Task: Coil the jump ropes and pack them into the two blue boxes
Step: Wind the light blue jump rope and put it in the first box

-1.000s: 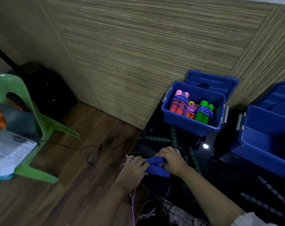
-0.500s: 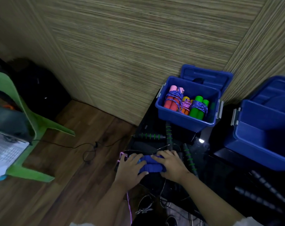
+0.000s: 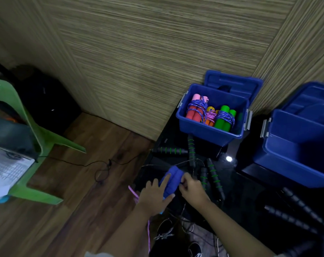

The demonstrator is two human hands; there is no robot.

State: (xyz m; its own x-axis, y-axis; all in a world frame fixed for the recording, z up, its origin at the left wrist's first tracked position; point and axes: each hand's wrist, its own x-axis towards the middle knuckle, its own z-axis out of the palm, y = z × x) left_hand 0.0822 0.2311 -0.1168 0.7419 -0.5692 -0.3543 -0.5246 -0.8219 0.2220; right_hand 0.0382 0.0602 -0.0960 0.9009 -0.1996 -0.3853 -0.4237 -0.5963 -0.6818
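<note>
Both of my hands hold a pair of blue jump-rope handles (image 3: 171, 180) over the dark table. My left hand (image 3: 154, 196) grips them from the left, index finger along the top and thumb underneath. My right hand (image 3: 191, 188) pinches their right side with curled fingers. A pink cord (image 3: 134, 194) trails down past my left wrist. The nearer blue box (image 3: 209, 131) holds coiled ropes with pink, orange and green handles. A second blue box (image 3: 294, 160) stands open at the right; its inside is dark.
Several black ropes with green-ringed handles (image 3: 191, 148) lie on the black table (image 3: 250, 184) between my hands and the boxes; plain black handles (image 3: 294, 214) lie at the right. A green plastic chair (image 3: 36, 138) with a laptop (image 3: 5, 169) stands left on the wood floor.
The blue handles have turned from lying crosswise to pointing up and away. My left hand has shifted under them and my right hand has moved to their right side.
</note>
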